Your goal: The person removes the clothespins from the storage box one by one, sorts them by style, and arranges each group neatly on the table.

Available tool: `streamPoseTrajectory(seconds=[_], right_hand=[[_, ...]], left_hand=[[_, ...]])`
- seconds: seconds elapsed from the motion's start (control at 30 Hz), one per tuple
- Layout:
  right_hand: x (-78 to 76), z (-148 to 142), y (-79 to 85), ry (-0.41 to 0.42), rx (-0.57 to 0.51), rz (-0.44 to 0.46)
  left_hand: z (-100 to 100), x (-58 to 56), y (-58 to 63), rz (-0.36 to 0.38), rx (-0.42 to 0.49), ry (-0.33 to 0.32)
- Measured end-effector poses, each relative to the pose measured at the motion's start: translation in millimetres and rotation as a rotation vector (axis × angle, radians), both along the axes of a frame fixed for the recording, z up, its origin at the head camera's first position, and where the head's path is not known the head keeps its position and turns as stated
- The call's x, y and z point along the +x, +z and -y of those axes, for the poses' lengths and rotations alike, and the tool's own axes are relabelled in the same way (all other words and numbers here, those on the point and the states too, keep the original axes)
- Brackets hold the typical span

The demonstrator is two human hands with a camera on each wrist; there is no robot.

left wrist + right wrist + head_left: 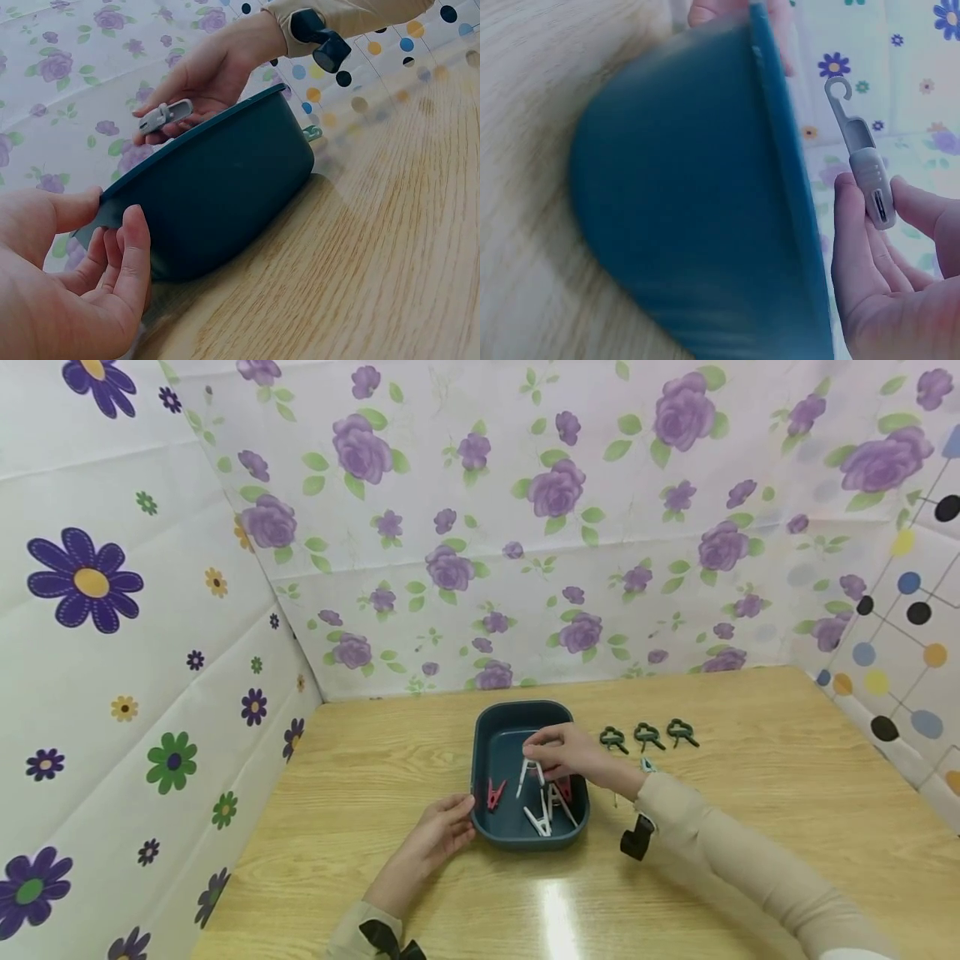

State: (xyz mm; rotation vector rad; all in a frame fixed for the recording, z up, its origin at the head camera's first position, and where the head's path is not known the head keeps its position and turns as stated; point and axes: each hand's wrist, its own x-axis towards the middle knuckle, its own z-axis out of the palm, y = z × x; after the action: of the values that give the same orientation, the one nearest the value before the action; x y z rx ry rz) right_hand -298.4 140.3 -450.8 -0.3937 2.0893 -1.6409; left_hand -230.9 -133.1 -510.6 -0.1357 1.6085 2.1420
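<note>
Above the bin (504, 757), pinches a white clip (530, 773) with the right hand (562, 750), grip clamped on it and hooked end pointing away from the fingers. At the bin's left side, holds the rim with the left hand (442, 828), grip clamped there between thumb and fingers. Inside the bin, toward its left wall, a red clip (495, 794); toward its near right corner, more white clips (541, 822), with another red clip (565, 788) just beside. To the bin's right, on the counter (360, 768), three green clips (647, 736) in a row and one pale clip (648, 765) partly hidden by the right arm. Behind the bin, floral cloth (450, 568).
</note>
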Motion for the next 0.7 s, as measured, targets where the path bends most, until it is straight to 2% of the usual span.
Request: streamPoseTrajectory(seconds=[0.47, 0.7], right_hand=[[-2.2, -46.0, 9.8, -0.090, 0.068, 0.054], [-6.1, -77.7, 5.5, -0.111, 0.030, 0.102]], left_hand=[[0.1, -0.3, 1.3, 0.000, -0.015, -0.002], [0.7, -0.1, 0.7, -0.007, -0.025, -0.015]])
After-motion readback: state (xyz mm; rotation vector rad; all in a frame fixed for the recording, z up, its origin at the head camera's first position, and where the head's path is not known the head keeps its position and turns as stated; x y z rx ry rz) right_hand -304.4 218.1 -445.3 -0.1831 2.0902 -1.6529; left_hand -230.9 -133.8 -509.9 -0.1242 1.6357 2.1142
